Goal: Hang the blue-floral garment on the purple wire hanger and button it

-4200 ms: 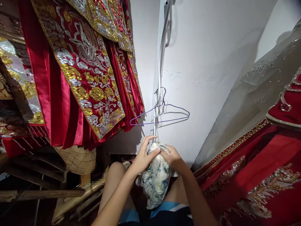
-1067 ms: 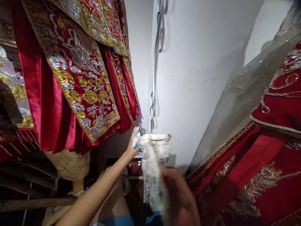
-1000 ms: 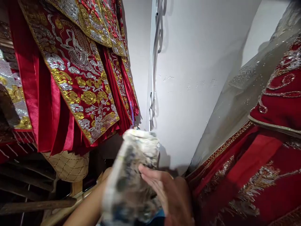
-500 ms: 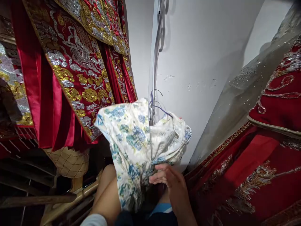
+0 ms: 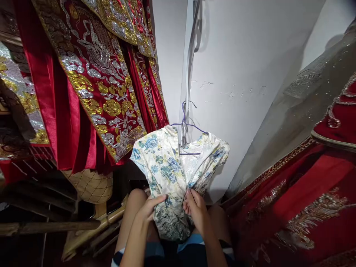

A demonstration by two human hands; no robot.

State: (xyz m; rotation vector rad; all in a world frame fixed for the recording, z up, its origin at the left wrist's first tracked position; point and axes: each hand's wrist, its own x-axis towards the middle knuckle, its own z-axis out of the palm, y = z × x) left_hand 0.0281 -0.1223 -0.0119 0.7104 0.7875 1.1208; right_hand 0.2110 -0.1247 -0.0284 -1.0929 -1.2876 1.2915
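A white short-sleeved blouse (image 5: 167, 163) with blue and green flowers hangs upright on a thin purple hanger (image 5: 194, 128), its front parted at the neck. My left hand (image 5: 151, 207) grips the blouse's side low down, thumb on the front and the other fingers hidden behind the cloth. At the lower end of the front opening, my right hand (image 5: 195, 205) pinches the edge between thumb and fingers. Whether a zip pull is in that pinch is too small to make out. Below the hands the cloth is gathered and crumpled, over my lap.
A red gown with gold and silver sequins (image 5: 111, 107) hangs on the left, above a bamboo chair (image 5: 108, 218). On the right hang a red beaded gown (image 5: 306, 193) and sheer glittery fabric (image 5: 278, 111). A white wall (image 5: 236, 55) with a metal upright (image 5: 190, 52) stands behind the blouse.
My left hand has come into view and taken hold of the blouse's side. My right hand, formerly loose beside the cloth, now pinches the front edge. The blouse hangs straighter and faces me, its hanger showing more.
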